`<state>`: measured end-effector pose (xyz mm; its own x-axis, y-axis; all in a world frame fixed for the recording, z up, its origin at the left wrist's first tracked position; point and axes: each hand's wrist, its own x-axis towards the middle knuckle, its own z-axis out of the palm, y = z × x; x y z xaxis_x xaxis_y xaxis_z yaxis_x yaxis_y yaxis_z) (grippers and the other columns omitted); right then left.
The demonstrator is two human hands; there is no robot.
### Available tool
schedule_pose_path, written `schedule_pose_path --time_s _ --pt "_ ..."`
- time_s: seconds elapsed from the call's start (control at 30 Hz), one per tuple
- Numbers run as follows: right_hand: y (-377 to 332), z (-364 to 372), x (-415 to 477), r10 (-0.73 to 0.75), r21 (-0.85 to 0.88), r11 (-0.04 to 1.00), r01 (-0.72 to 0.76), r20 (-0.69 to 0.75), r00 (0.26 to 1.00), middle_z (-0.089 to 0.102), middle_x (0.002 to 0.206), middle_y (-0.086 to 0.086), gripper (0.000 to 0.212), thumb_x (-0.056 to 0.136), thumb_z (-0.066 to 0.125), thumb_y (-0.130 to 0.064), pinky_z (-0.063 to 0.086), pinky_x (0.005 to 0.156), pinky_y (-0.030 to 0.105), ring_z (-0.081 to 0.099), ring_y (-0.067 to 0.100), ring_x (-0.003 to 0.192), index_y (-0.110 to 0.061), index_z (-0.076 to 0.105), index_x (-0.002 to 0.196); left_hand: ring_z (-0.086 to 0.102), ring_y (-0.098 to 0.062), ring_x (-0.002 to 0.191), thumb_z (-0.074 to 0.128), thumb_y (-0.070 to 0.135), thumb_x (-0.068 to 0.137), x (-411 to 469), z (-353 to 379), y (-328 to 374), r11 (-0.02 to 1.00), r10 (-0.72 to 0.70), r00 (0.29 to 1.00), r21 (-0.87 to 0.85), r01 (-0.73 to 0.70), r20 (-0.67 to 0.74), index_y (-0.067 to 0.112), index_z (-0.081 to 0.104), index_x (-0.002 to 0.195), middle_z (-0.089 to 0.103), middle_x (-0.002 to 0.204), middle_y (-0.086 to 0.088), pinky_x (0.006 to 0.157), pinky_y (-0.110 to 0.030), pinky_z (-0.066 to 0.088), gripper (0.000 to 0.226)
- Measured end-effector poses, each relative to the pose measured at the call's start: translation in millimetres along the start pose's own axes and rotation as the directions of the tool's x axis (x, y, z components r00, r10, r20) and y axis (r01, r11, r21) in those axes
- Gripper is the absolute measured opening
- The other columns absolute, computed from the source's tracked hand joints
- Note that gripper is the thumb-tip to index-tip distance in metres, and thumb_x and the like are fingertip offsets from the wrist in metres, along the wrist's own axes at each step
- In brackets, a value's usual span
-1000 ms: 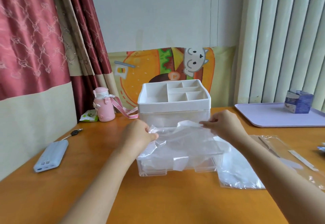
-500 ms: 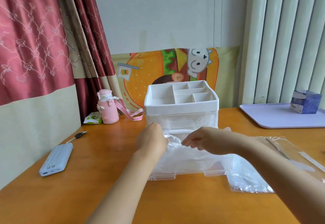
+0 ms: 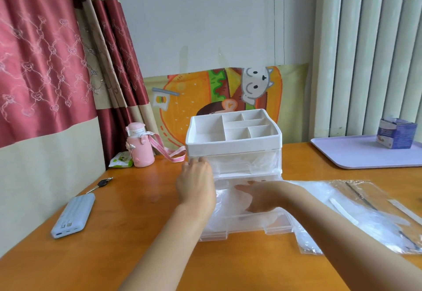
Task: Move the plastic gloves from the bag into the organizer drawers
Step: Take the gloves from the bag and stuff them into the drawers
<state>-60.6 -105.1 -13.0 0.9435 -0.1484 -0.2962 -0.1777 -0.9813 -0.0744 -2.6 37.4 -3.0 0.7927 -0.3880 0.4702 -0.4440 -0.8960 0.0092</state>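
A white organizer (image 3: 233,147) with a divided top tray stands mid-table. Its clear lower drawer (image 3: 246,230) is pulled out toward me and holds crumpled clear plastic gloves (image 3: 230,201). My left hand (image 3: 196,183) rests fingers-apart at the organizer's front left corner, beside the drawer. My right hand (image 3: 258,197) lies flat, palm down, pressing on the gloves inside the drawer. The clear plastic bag (image 3: 356,213) lies flat on the table to the right of the drawer, with more thin plastic in it.
A pink bottle (image 3: 138,145) with a strap and a small green packet (image 3: 121,161) stand at the back left. A power bank (image 3: 74,217) and a key (image 3: 100,184) lie on the left. A lilac tray (image 3: 356,156) bearing a blue box (image 3: 396,133) sits at the back right.
Both hands held a glove up over the drawer, then lowered it in. My right hand now presses flat on the gloves; my left hand has let go and moved to the organizer's corner.
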Motion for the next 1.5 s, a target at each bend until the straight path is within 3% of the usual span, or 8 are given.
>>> schedule_pose_path --time_s 0.1,0.23,0.43,0.7,0.97,1.1,1.27,1.5 --pt "-3.2 0.7 5.7 0.016 0.016 1.0 -0.016 0.019 1.0 0.02 0.158 0.003 0.079 0.094 0.052 -0.045 0.025 0.112 0.034 0.025 0.025 0.142 -0.023 0.006 0.154 0.057 -0.021 0.107 0.055 0.007 0.093 -5.1 -5.2 1.8 0.987 0.063 0.997 -0.149 -0.068 -0.043 0.016 0.059 0.109 0.062 0.113 -0.002 0.081 -0.028 0.046 0.018" --pt "-10.5 2.3 13.0 -0.02 0.035 0.999 0.02 0.001 1.0 0.051 0.137 0.007 0.05 0.096 0.051 -0.029 0.04 0.102 0.036 0.049 0.029 0.121 -0.013 0.039 0.142 0.064 -0.026 0.092 0.052 0.013 0.09 -5.1 3.9 12.6 0.909 0.228 0.94 -0.401 -0.112 0.254 0.009 0.067 0.083 0.069 0.095 -0.007 0.076 -0.032 0.052 0.017" --pt "-8.0 1.0 2.7 -0.03 0.114 0.993 0.03 -0.003 1.0 0.039 0.147 0.008 0.061 0.095 0.055 -0.028 0.035 0.1 0.029 0.04 0.026 0.131 -0.013 0.027 0.148 0.056 -0.024 0.102 0.061 0.027 0.089 10.1 14.3 20.1 0.969 0.245 0.702 -0.201 -0.147 0.668 0.009 0.053 0.129 0.058 0.127 -0.01 0.08 -0.03 0.046 0.045" --pt "6.3 -6.4 -12.6 0.062 0.52 0.854 -0.014 -0.075 0.995 0.031 0.153 0.004 0.062 0.094 0.054 -0.011 0.031 0.108 0.035 0.033 0.027 0.137 -0.023 0.03 0.149 0.048 -0.025 0.127 0.063 0.046 0.088 23.2 11.5 29.0 0.973 0.185 0.644 -0.047 -0.225 0.742 0.01 0.041 0.143 0.045 0.145 -0.005 0.103 -0.033 0.042 0.069" --pt "24.7 -22.7 -48.9 -0.056 0.521 0.846 0.111 -0.121 0.991 0.043 0.146 -0.006 0.045 0.094 0.057 -0.034 0.032 0.112 0.035 0.042 0.018 0.132 -0.031 0.049 0.138 0.051 -0.024 0.121 0.069 0.043 0.084 17.9 3.2 24.2 0.989 0.148 0.712 -0.081 -0.127 0.687 0.011 0.043 0.141 0.049 0.141 -0.006 0.099 -0.031 0.044 0.071" --pt "67.3 -29.8 -95.1 -0.126 0.468 0.858 0.213 -0.211 0.969 0.064 0.121 -0.018 0.028 0.092 0.059 -0.039 0.043 0.1 0.025 0.058 -0.003 0.11 -0.036 0.063 0.119 0.054 -0.02 0.092 0.068 0.042 0.085 1.8 -10.8 26.3 0.956 0.129 0.88 -0.292 0.012 0.458 0.016 0.061 0.101 0.061 0.104 -0.003 0.087 -0.033 0.047 0.032" --pt "135.1 -16.1 -127.9 0.239 0.447 0.893 0.054 -0.572 0.784 0.061 0.049 -0.006 0.035 0.091 0.056 -0.044 0.032 0.047 0.021 0.045 0.003 0.039 -0.017 0.068 0.073 0.061 -0.018 0.077 0.063 0.038 0.089 -38.8 -31.9 83.0 0.71 0.137 0.982 -0.678 -0.188 -0.129 0.013 0.065 0.068 0.067 0.074 0.002 0.072 -0.03 0.046 0.033" --pt "220.6 35.5 -139.6 0.512 0.54 0.816 -0.207 -0.509 0.692 0.063 0.058 0.0 0.039 0.089 0.057 -0.048 0.039 0.053 0.028 0.058 0.015 0.058 -0.012 0.063 0.074 0.058 -0.012 0.083 0.061 0.043 0.089 -72.0 -7.5 184.3 0.565 0.377 0.926 -0.795 -0.218 0.014 0.012 0.064 0.074 0.066 0.083 0.004 0.077 -0.025 0.045 0.035"
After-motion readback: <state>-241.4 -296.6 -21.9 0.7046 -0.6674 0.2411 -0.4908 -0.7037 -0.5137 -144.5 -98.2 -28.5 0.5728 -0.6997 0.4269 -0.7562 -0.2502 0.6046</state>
